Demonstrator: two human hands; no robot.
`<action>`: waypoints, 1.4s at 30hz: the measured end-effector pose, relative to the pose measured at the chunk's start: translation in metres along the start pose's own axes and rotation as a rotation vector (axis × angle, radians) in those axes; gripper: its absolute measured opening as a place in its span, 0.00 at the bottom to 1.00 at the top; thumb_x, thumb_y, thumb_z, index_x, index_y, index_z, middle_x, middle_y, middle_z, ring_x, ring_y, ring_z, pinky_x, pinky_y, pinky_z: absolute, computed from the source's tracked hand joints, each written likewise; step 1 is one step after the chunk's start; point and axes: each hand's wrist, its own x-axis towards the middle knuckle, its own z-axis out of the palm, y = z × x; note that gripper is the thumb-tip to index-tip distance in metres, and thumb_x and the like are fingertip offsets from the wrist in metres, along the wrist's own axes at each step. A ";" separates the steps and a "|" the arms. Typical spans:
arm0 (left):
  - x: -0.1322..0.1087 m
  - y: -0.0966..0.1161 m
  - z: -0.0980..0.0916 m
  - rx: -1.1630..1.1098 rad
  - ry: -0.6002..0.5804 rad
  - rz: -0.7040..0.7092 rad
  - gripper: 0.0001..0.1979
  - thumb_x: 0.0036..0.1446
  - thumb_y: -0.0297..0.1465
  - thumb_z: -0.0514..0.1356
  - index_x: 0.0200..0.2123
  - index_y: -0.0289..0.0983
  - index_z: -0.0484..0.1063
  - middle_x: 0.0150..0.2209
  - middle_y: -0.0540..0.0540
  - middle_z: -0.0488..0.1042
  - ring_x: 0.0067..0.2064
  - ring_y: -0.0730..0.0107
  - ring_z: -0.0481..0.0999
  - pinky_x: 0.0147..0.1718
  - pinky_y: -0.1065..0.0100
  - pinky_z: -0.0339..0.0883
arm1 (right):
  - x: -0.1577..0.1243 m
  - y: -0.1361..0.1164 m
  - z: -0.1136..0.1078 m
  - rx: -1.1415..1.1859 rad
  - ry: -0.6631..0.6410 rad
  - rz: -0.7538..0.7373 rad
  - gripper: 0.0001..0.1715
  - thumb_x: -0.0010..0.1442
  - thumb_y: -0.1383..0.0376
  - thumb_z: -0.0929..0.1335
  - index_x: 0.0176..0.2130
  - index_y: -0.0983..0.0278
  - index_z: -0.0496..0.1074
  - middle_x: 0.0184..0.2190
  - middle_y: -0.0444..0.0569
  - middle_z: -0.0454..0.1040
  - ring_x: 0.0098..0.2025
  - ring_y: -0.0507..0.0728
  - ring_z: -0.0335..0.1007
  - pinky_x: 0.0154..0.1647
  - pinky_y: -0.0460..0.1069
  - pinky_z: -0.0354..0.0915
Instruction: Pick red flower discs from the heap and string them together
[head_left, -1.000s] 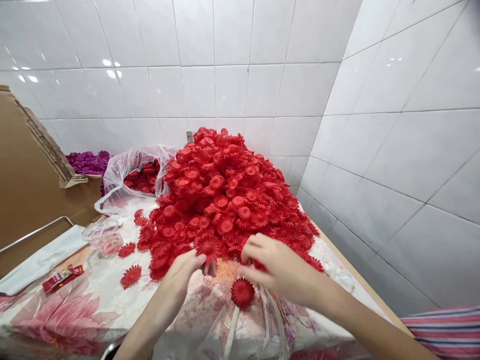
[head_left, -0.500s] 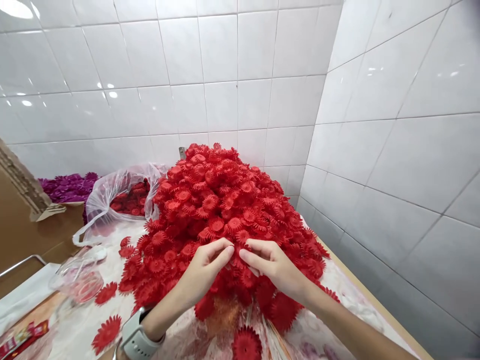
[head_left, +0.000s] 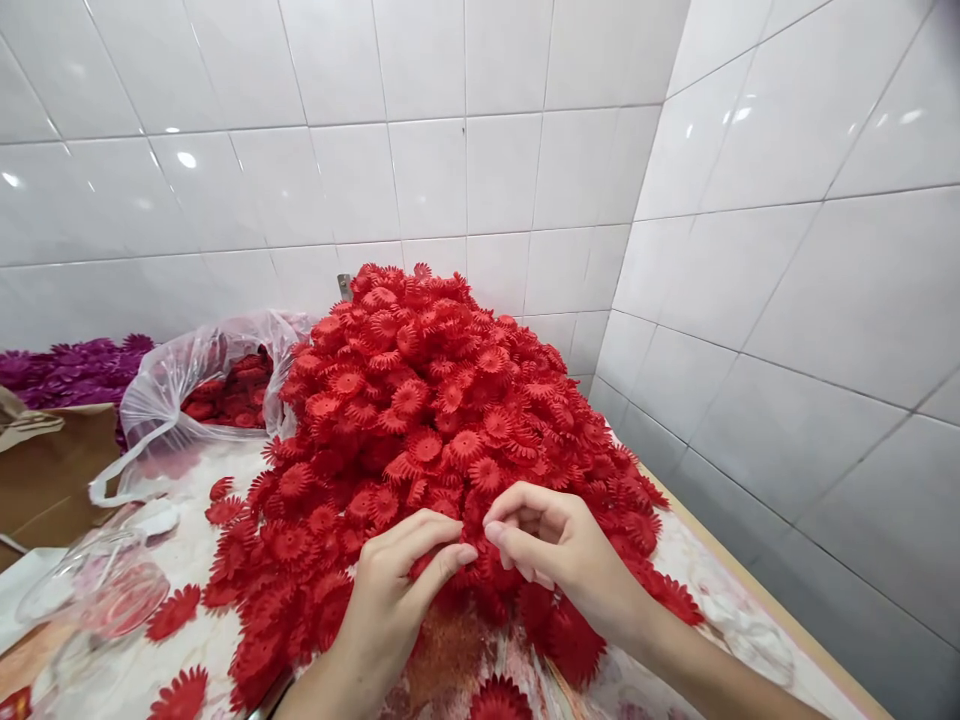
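A large heap of red artificial flower heads [head_left: 450, 400] with fringed petals rises in front of me. Low at its front, my left hand [head_left: 409, 575] has its thumb and index fingertips slightly apart, with nothing distinct seen between them. Just to its right, my right hand [head_left: 559, 545] pinches thumb and index together. Whatever lies in that pinch is too small or too blended with the red behind to make out. The fingertips of both hands almost meet. Below them, a single red flower head [head_left: 501, 700] lies at the bottom edge of the view.
Left of the heap, a clear plastic bag [head_left: 154, 385] holds darker red flowers. Purple flowers [head_left: 82, 370] lie behind a cardboard box [head_left: 64, 470]. A clear plastic container [head_left: 112, 590] and loose red flowers [head_left: 174, 612] rest on the stained white cover [head_left: 206, 555]. Tiled walls [head_left: 427, 180] enclose the back and right.
The view has shifted slightly, so the heap sits a little left. My left hand's thumb and index have parted a bit; my right hand stays pinched close by.
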 end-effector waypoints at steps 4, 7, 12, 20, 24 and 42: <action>-0.003 0.001 -0.001 0.035 0.014 0.064 0.05 0.50 0.22 0.63 0.26 0.37 0.74 0.26 0.53 0.75 0.27 0.79 0.73 0.28 0.84 0.65 | 0.001 0.002 0.000 0.010 -0.045 0.003 0.10 0.52 0.61 0.71 0.29 0.66 0.71 0.19 0.39 0.66 0.21 0.46 0.58 0.21 0.43 0.52; -0.004 0.002 -0.002 0.040 0.008 0.083 0.05 0.48 0.23 0.66 0.28 0.37 0.74 0.27 0.53 0.75 0.28 0.79 0.74 0.30 0.84 0.66 | 0.000 0.004 0.001 0.067 -0.081 0.048 0.12 0.50 0.60 0.73 0.28 0.66 0.70 0.17 0.39 0.65 0.19 0.46 0.55 0.18 0.43 0.49; -0.003 0.002 -0.001 0.020 -0.042 0.086 0.06 0.49 0.25 0.66 0.33 0.37 0.76 0.30 0.50 0.77 0.31 0.75 0.77 0.33 0.81 0.68 | -0.001 0.009 0.003 0.245 -0.104 0.180 0.18 0.48 0.57 0.73 0.24 0.66 0.66 0.14 0.39 0.65 0.15 0.43 0.48 0.15 0.42 0.41; -0.002 0.005 -0.002 -0.089 0.010 -0.064 0.05 0.51 0.24 0.63 0.27 0.39 0.76 0.27 0.53 0.76 0.28 0.78 0.74 0.29 0.81 0.66 | -0.005 0.005 0.004 0.194 -0.161 0.164 0.18 0.51 0.54 0.72 0.26 0.66 0.67 0.16 0.39 0.65 0.16 0.44 0.51 0.16 0.42 0.44; -0.001 0.007 -0.002 -0.173 0.028 -0.231 0.04 0.51 0.27 0.63 0.25 0.39 0.75 0.25 0.53 0.75 0.28 0.77 0.73 0.27 0.80 0.65 | -0.008 0.003 0.006 0.051 -0.131 0.065 0.13 0.50 0.59 0.73 0.31 0.66 0.70 0.20 0.39 0.66 0.21 0.46 0.58 0.23 0.43 0.54; -0.007 0.009 0.000 -0.296 0.007 -0.307 0.08 0.48 0.29 0.66 0.35 0.42 0.78 0.36 0.49 0.78 0.38 0.69 0.77 0.37 0.73 0.73 | -0.007 0.005 0.004 0.132 -0.140 0.057 0.22 0.54 0.50 0.69 0.27 0.65 0.63 0.14 0.38 0.62 0.16 0.45 0.50 0.16 0.43 0.44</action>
